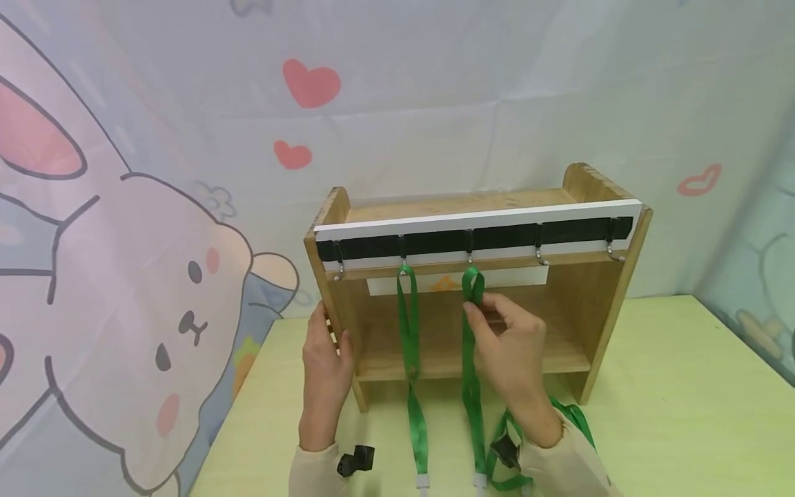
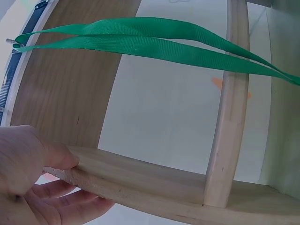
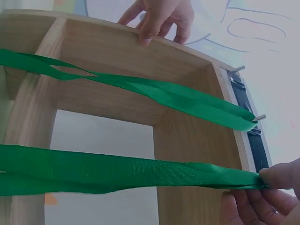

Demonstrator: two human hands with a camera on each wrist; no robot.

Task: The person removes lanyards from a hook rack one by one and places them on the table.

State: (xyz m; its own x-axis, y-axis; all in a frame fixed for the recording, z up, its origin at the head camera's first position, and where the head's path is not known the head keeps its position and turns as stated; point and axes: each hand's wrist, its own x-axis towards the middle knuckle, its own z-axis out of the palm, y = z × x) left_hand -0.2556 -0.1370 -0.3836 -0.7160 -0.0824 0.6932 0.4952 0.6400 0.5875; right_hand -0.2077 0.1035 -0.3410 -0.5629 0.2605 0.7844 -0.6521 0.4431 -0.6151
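Note:
A small wooden shelf (image 1: 366,376) stands on the table, with a row of metal hooks along its black-and-white front strip (image 1: 435,241). My left hand (image 1: 324,376) grips its left side panel, thumb on the inner face and fingers outside, as the left wrist view shows. One green lanyard (image 1: 418,431) hangs from the second hook (image 1: 403,262). With thumb and fingers, my right hand (image 1: 512,352) pinches another green lanyard (image 3: 117,173) just below its top loop. That loop overlaps the tip of the middle hook (image 1: 470,255) in the head view, and its strap hangs down toward the table.
Another green lanyard (image 1: 577,417) lies on the pale yellow table (image 1: 683,386), partly behind my right wrist. The two hooks on the right, such as the end hook (image 1: 615,252), and the leftmost hook (image 1: 338,266) carry nothing. A printed cloth backdrop (image 1: 435,152) hangs behind.

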